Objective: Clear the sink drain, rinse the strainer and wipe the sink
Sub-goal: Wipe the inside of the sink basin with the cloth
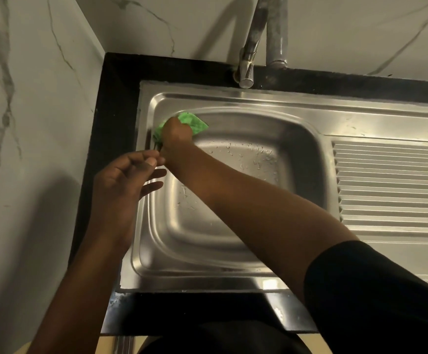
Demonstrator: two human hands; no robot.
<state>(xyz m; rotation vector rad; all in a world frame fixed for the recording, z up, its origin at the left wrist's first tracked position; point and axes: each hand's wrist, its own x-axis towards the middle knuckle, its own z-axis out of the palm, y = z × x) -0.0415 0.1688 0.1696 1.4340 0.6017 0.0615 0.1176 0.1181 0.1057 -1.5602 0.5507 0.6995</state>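
At ten o'clock in the sink (233, 102), where the basin's back wall curves into its left wall, the right hand (175, 132) is clenched round a green cloth (196, 123) and presses it against the steel. The cloth shows past the knuckles at twelve and two o'clock, and a darker end of it trails down at seven o'clock. The forearm (246, 200) crosses the basin from five o'clock up to ten and hides the middle of the floor, so the drain cannot be seen. A black sleeve (373, 290) covers the upper arm at the lower right.

The left hand (121, 180) hovers over the sink's left rim at nine o'clock, released, its fingers (154, 186) loosely spread toward the right wrist. Its thumb tip is just beside the cloth's dark end; I cannot tell whether they touch.

Water drops (253, 154) lie on the bare floor at one o'clock of the forearm. A ribbed drainboard (391, 180) fills the sink's right side at three o'clock.

At twelve o'clock a tap (248, 60) reaches over the back rim, with a grey pipe (276, 34) just beside it on the right. A black counter (115, 98) frames the sink at the back, left and front. A veined marble wall (41, 98) rises behind and to the left.
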